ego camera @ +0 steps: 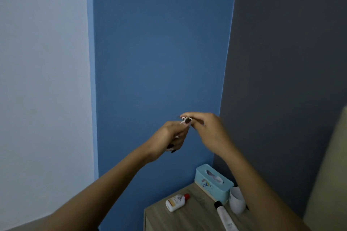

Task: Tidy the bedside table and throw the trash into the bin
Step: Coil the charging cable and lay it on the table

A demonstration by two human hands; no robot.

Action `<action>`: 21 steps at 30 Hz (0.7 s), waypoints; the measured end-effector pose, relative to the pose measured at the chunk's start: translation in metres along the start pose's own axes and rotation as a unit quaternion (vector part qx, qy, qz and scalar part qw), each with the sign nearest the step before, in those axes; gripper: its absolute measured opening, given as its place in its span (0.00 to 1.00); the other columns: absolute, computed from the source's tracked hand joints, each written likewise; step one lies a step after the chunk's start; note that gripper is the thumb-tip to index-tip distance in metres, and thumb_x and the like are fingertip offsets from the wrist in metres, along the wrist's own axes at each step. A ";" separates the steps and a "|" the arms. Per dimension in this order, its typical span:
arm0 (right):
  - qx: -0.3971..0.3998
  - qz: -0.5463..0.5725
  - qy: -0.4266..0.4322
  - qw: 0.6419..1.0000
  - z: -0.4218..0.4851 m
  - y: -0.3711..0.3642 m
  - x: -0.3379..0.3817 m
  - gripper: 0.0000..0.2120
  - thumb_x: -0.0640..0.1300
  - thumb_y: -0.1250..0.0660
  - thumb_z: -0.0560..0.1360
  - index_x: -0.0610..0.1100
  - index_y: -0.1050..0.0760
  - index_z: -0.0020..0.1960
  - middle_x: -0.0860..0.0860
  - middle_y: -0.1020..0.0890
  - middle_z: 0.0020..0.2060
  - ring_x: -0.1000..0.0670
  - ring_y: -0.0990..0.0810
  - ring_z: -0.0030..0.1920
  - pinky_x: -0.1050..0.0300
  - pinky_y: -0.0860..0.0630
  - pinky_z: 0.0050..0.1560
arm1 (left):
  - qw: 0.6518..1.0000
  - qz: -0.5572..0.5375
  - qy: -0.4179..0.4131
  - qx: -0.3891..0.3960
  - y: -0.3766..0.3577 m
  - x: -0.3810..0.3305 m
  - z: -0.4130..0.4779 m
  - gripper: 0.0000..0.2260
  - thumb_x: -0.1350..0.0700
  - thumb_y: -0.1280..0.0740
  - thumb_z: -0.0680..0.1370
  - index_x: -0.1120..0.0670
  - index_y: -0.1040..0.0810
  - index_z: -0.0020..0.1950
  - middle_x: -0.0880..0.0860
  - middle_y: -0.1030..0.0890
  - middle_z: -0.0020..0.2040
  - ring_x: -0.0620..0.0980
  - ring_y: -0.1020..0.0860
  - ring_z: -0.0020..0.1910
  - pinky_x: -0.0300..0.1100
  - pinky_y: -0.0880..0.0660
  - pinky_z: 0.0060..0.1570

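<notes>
Both hands are raised in front of the blue wall, well above the wooden bedside table (180,217). My left hand (169,137) and my right hand (208,129) meet at their fingertips and pinch a small white curled scrap (185,119) between them. What the scrap is cannot be told. On the table lie a small white bottle with a red cap (176,202) and a white tube with a black cap (224,215). A white paper cup (237,200) stands beside a light-blue tissue box (213,182). No bin is in view.
The table sits in the corner between the blue wall and a dark grey wall (285,80). A beige padded edge (330,174), perhaps a headboard, rises at the right. A pale wall (43,80) fills the left.
</notes>
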State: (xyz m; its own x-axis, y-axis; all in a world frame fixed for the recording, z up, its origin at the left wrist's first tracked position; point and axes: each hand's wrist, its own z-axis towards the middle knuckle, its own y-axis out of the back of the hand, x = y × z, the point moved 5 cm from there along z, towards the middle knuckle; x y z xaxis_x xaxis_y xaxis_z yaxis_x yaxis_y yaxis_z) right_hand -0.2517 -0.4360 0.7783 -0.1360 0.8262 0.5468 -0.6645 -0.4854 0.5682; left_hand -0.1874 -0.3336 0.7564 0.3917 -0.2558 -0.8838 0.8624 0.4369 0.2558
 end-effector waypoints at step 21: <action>-0.005 0.102 -0.061 0.993 -0.017 -0.022 -0.039 0.13 0.38 0.44 0.82 0.43 0.21 0.53 0.53 0.18 0.41 0.56 0.18 0.39 0.62 0.21 0.45 | 0.990 0.011 0.011 -0.138 0.021 0.010 0.012 0.16 0.50 0.49 0.83 0.56 0.35 0.39 0.46 0.39 0.26 0.45 0.42 0.25 0.37 0.42 0.27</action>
State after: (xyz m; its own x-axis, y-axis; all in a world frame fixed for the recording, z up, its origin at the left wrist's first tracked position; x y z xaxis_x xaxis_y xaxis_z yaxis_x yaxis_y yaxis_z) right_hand -0.2441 -0.4528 0.7343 -0.1780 0.6698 0.7209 -0.6394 -0.6356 0.4327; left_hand -0.1615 -0.3371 0.7573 0.3997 -0.2263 -0.8883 0.7322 0.6618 0.1608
